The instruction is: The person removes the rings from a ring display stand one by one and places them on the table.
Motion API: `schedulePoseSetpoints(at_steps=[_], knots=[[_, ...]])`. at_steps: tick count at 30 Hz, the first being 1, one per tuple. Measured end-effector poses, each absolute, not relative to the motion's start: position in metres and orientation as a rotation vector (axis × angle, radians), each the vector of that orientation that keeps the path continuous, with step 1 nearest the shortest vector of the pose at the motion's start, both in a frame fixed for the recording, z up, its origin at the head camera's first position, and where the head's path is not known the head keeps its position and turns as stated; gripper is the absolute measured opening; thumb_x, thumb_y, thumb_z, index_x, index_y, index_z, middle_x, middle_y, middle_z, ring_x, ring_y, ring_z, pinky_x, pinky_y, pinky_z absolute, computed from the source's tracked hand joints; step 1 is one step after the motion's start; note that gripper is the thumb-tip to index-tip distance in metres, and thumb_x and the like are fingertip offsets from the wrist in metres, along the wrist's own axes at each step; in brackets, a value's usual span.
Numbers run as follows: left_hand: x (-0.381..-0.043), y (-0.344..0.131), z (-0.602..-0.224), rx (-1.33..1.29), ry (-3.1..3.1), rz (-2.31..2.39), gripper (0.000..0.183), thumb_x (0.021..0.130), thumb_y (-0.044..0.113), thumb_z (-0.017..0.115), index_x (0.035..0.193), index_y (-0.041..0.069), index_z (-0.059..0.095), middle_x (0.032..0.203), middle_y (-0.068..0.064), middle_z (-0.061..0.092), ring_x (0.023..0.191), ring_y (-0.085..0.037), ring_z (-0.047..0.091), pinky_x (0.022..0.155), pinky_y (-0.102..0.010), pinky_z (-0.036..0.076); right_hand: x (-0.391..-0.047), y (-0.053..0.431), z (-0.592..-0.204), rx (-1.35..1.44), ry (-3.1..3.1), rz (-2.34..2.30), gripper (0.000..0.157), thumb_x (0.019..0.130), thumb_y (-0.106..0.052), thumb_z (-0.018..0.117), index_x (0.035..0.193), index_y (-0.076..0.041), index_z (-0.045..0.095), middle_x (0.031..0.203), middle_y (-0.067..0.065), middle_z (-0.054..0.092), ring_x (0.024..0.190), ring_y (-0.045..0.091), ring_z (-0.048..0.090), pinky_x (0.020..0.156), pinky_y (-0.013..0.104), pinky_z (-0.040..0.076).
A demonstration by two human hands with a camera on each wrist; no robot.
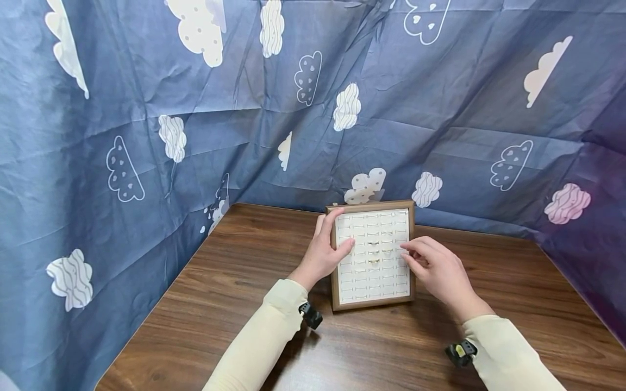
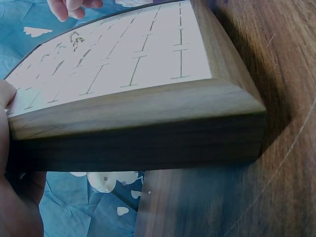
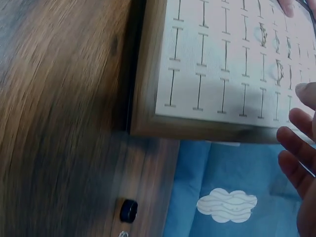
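The framed slotted board (image 1: 361, 282) stands tilted on the desk (image 1: 220, 304), its left edge clamped by the fingers of the left hand (image 1: 323, 252), apparently for steadiness, leaving the right hand (image 1: 442, 270) access to the right slots, whether pinching anything one cannot tell.

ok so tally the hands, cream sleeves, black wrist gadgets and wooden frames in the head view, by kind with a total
Hands: 2
Cream sleeves: 2
Black wrist gadgets: 2
Wooden frame: 1
Total: 7
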State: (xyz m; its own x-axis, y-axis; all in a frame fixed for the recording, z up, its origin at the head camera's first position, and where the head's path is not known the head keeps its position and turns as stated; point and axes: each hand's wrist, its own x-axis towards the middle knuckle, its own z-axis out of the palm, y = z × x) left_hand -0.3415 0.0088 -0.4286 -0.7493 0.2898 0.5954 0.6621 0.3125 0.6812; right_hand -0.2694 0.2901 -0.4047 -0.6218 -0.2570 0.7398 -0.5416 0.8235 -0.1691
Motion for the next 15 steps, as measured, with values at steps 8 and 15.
schedulePoseSetpoints(at_steps=[8,15], knots=[[-0.342,0.009,-0.429,-0.852,-2.225,-1.406,0.074,0.103,0.022,0.072,0.164,0.027,0.032,0.141,-0.015,0.045,0.117,-0.028,0.058,0.106,-0.047,0.052,-0.274,0.277,-0.409,0.6,-2.256,0.491,0.027,0.083,-0.006,0.091,0.107,-0.016,0.084,0.108,0.0,0.073,0.079,0.014,0.064,0.07,0.039,0.051],[-0.343,0.008,-0.429,-0.861,-2.226,-1.401,0.074,0.103,0.022,0.072,0.164,0.027,0.032,0.139,-0.016,0.045,0.116,-0.028,0.058,0.105,-0.047,0.052,-0.279,0.27,-0.415,0.599,-2.25,0.46,0.027,0.083,-0.006,0.092,0.106,-0.016,0.085,0.11,0.002,0.069,0.083,0.014,0.064,0.069,0.042,0.054]])
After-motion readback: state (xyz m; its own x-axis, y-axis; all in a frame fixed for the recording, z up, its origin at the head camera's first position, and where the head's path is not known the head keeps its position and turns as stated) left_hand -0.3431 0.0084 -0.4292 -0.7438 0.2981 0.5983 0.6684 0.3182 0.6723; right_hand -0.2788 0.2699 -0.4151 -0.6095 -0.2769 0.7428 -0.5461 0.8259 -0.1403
